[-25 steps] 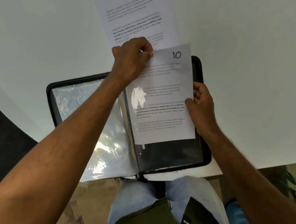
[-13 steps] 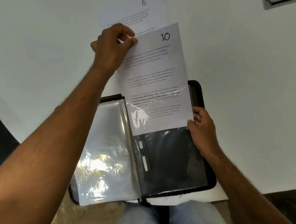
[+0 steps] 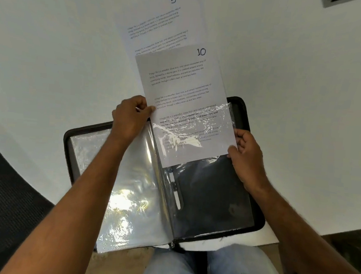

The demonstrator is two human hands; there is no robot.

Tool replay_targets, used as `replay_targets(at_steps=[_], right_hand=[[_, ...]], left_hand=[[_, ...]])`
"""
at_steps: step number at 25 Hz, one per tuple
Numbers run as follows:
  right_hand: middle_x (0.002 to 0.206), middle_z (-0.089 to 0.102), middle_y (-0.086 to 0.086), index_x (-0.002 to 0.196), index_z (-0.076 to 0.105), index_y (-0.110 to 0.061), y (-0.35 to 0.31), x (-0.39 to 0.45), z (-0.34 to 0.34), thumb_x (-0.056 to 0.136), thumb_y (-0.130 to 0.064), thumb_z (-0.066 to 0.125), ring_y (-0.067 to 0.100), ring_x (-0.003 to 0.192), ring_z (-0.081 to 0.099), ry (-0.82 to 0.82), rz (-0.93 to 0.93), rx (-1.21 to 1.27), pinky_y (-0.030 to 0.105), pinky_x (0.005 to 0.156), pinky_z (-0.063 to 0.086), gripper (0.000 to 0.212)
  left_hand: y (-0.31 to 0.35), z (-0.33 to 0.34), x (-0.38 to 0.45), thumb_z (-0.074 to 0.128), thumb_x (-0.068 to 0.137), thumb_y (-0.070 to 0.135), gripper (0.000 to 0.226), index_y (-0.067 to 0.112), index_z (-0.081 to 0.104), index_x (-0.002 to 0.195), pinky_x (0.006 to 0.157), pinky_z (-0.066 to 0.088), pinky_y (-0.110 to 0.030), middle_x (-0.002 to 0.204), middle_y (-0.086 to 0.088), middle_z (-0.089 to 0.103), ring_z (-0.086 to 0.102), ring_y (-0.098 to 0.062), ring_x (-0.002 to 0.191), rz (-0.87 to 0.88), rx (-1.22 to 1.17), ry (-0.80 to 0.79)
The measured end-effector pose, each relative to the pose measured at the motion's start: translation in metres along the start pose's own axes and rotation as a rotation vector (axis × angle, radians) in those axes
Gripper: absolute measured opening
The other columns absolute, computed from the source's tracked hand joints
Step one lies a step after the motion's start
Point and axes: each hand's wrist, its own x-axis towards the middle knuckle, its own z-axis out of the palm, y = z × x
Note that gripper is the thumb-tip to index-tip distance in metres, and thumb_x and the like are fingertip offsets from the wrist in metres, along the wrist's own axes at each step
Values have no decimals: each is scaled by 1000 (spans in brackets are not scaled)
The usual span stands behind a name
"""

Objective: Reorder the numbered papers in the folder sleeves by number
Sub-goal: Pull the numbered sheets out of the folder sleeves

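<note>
I see white printed sheet marked 10 (image 3: pixel 179 87) half inside the black zip folder's (image 3: pixel 248 128) clear right sleeve (image 3: pixel 209 194). Left hand (image 3: pixel 129 117) pinches its left edge, right hand (image 3: pixel 245 156) grips the sleeve edge.

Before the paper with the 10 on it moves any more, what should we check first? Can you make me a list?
1. Left hand pinches the left edge of paper 10: ok.
2. Right hand holds the sleeve at the paper's lower right corner: ok.
3. Paper 10 all the way inside or outside the sleeve: not ok, only its bottom part is under the plastic.
4. Paper 10 uncreased: ok, it looks flat.
5. Paper 5 safely out of the way: ok, it lies on the table behind, partly under paper 10.
6. Other numbered papers in the folder: cannot tell.
</note>
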Motion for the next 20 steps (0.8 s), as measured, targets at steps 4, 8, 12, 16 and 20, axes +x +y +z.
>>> replay_targets(at_steps=[4, 8, 12, 16, 20], right_hand=[[127, 69, -2, 132, 55, -25, -2, 1, 1, 98, -14, 65, 15, 111, 67, 8, -10, 23, 44, 100, 57, 37], [109, 73, -6, 130, 59, -23, -1, 1, -1, 97, -10, 63, 11, 102, 70, 6, -16, 58, 47, 96, 58, 36], [102, 74, -9, 129, 59, -23, 0, 1, 0, 97, -11, 63, 11, 99, 70, 14, -22, 59, 49, 94, 58, 35], [103, 74, -9, 130, 59, -23, 1, 1, 0, 98, -13, 63, 10, 100, 70, 18, -28, 53, 47, 95, 58, 34], [106, 73, -9, 131, 58, -25, 5, 1, 0, 97, -11, 63, 8, 100, 70, 31, -40, 37, 42, 93, 60, 38]], left_hand=[[17, 0, 7, 66, 99, 26, 18, 12, 64, 88, 74, 62, -32, 99, 3, 73, 72, -18, 78, -13, -117, 97], [29, -16, 40, 63, 100, 19, 14, 8, 62, 91, 60, 60, -40, 97, 1, 76, 75, -28, 66, -81, -322, 194], [42, -30, 69, 60, 100, 20, 9, 16, 62, 93, 70, 60, -54, 95, 0, 74, 76, -28, 68, -65, -341, 235], [43, -29, 87, 59, 100, 20, 12, 12, 66, 106, 68, 61, -47, 99, -1, 75, 76, -23, 68, -54, -313, 239], [35, -23, 88, 60, 101, 18, 30, 15, 58, 131, 67, 60, -30, 123, -3, 66, 74, -19, 75, -45, -368, 232]])
